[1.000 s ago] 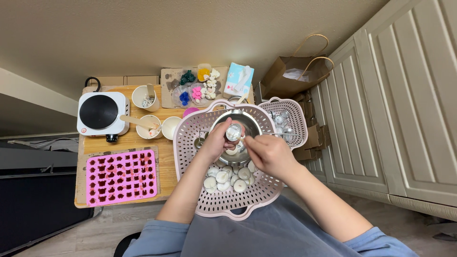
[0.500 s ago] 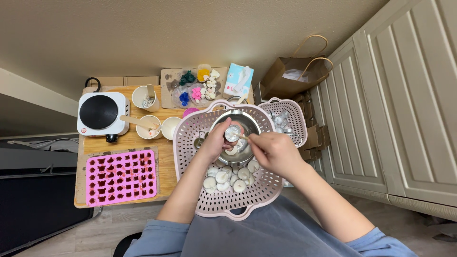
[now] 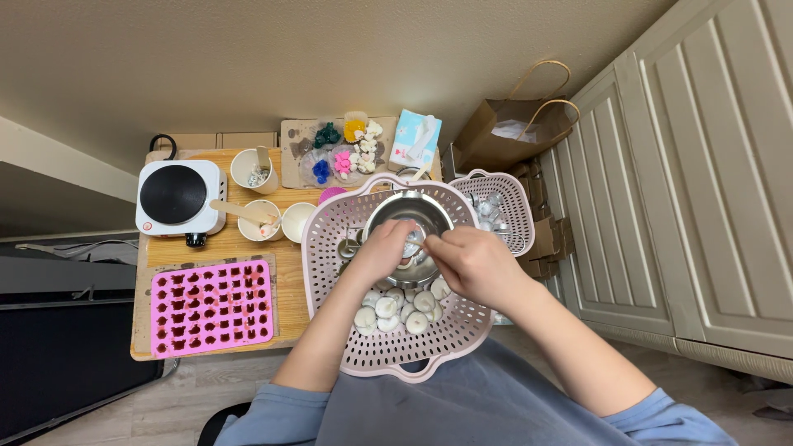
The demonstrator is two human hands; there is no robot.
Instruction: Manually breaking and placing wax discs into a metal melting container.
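A large pink perforated basket [image 3: 330,272] rests on my lap and the table edge. Inside it stand a steel bowl [image 3: 388,211] and a cluster of small white round pieces [image 3: 401,306]. My left hand [image 3: 382,250] is closed around a small white piece over the bowl's near rim. My right hand [image 3: 471,263] pinches a thin stick-like tool whose tip points at that piece. Exactly what the tool is stays too small to tell.
A second, smaller pink basket [image 3: 500,202] with silvery pieces sits to the right. On the wooden table are a pink silicone mould [image 3: 212,307], a white hot plate [image 3: 178,196], several cups [image 3: 260,219], a tray of coloured shapes [image 3: 343,153], a tissue pack [image 3: 415,139]. Paper bag [image 3: 508,128] and white cabinet doors [image 3: 694,190] stand right.
Both hands stay over the steel bowl. My right hand has shifted slightly, working the thin tool against the piece held in my left hand.
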